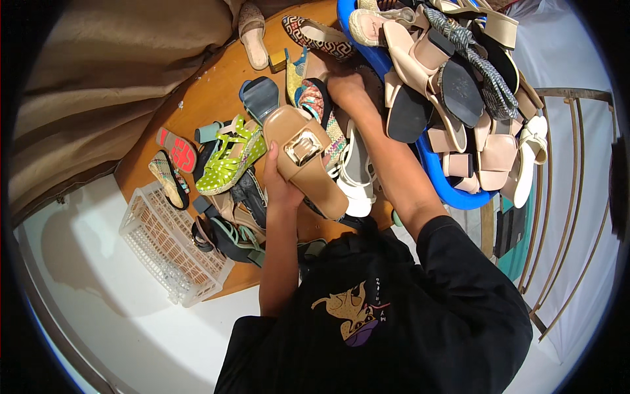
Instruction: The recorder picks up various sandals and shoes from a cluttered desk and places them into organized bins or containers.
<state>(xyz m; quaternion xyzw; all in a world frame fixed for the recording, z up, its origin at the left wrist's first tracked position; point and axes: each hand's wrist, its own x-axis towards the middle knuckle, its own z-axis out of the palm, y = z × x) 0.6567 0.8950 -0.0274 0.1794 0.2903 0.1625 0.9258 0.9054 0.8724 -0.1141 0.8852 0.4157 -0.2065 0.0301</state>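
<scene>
My left hand grips a tan slide sandal with a gold square buckle on its strap. The thumb lies along the sandal's edge, and the other fingers are hidden beneath. My right hand reaches to the far side among the shoes, close to a patterned flat shoe and a yellow heeled sandal. Its fingers are bent away and mostly hidden. A dark shoe with a blue heel shows behind the held sandal. Beside my left hand is a green polka-dot sandal; white shoes lie under my right forearm.
A blue tub heaped with beige and black sandals stands at right. On the left, a white plastic basket sits at the edge of the wooden table. A brown curtain hangs at left; a metal rack stands at far right.
</scene>
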